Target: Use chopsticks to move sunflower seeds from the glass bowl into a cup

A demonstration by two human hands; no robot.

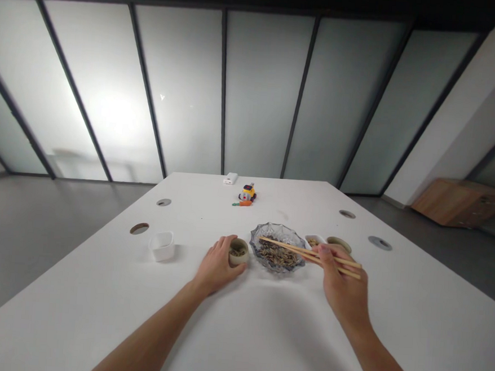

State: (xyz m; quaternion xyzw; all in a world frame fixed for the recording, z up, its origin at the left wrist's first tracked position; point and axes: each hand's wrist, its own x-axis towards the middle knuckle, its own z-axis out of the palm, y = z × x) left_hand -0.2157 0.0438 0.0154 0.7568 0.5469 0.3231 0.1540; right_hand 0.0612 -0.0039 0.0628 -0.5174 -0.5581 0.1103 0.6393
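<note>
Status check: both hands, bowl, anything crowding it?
Left hand around small cup. Right hand holding chopsticks over glass bowl. White dish and small cup crowd it.

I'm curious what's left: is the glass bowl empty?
Not empty: many brown, seed-like pieces show inside the glass bowl, below the chopsticks.

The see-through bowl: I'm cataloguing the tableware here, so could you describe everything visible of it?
The bowl is wide, clear and grey-tinted, apparently glass, with faceted walls and a jagged rim. It stands upright on the white table, between the small cup at the left hand and the right hand. Slender brownish pieces, perhaps seeds, cover its bottom. Chopsticks in the right hand reach over it; whether they touch the rim or contents is unclear.
</note>
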